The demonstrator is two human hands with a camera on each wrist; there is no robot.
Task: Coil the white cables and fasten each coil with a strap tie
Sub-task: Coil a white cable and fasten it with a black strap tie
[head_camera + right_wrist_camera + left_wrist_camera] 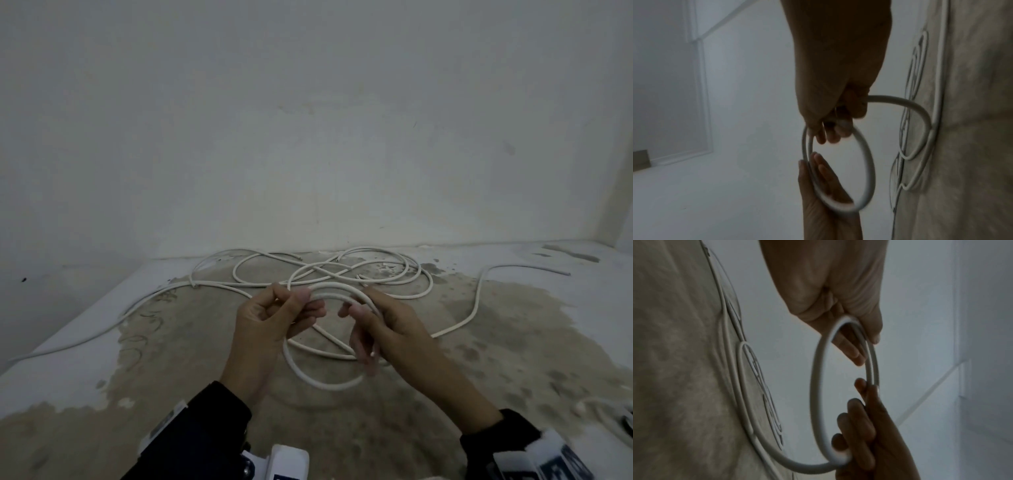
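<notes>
A white cable loop (322,383) hangs in the air between my two hands above the floor. My left hand (305,303) pinches its top left between thumb and fingers. My right hand (363,318) grips its right side with curled fingers. From the loop the cable runs down to a loose white cable tangle (342,270) near the wall. In the left wrist view my left hand (851,347) holds the loop (813,386) from above. In the right wrist view my right hand (842,126) clasps the loop (869,162), and the cable arcs to the floor.
The floor (171,359) is stained beige in the middle and white at the sides. A white wall (308,137) stands close behind the tangle. One long cable strand (85,339) trails off left, another strand (476,301) curves right. A further white cable piece (589,404) lies at the bottom right.
</notes>
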